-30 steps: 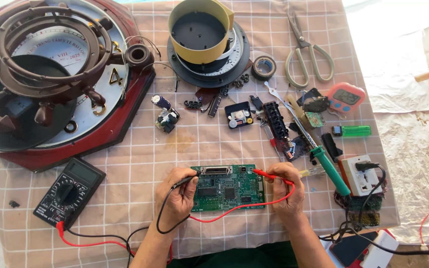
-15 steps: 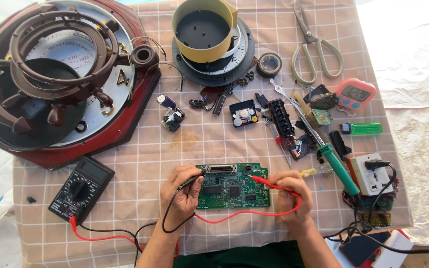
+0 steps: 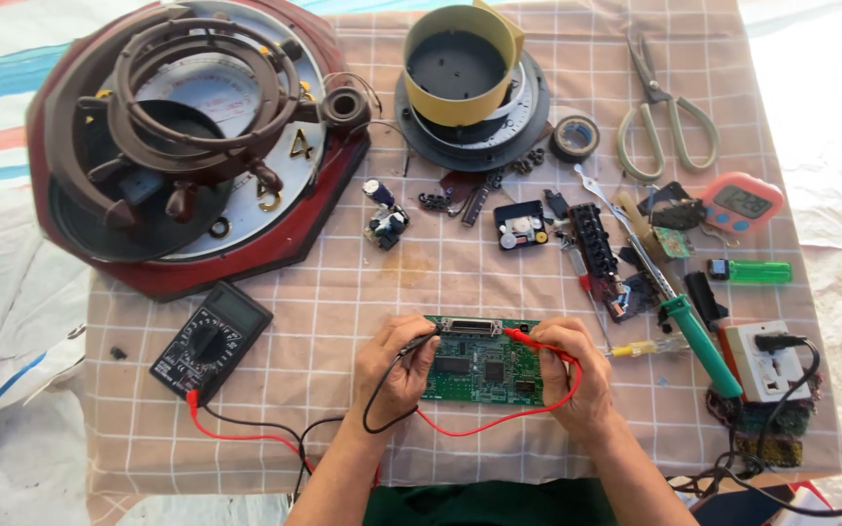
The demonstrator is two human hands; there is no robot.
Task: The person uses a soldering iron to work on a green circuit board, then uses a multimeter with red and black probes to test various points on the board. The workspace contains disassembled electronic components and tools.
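A green circuit board (image 3: 484, 362) lies flat on the checked cloth near the table's front edge. My left hand (image 3: 394, 368) grips a black test probe (image 3: 419, 341), its tip at the board's upper left corner. My right hand (image 3: 575, 378) grips a red test probe (image 3: 536, 340), its tip on the board's top edge near the grey connector. Red and black leads run from the probes across the cloth to a black multimeter (image 3: 211, 341) at the left.
A large dismantled clock face with brown rings (image 3: 182, 136) fills the back left. A yellow-rimmed round housing (image 3: 465, 68), tape roll (image 3: 574, 136), scissors (image 3: 665, 112), pink digital timer (image 3: 743, 203), green lighter (image 3: 750, 272), green-handled soldering iron (image 3: 699, 341) and white socket adapter (image 3: 764, 362) lie around.
The view has shifted slightly, moving everything a little right in frame. Both hands stay on the probes at the board's top edge; the probe tips have barely moved.
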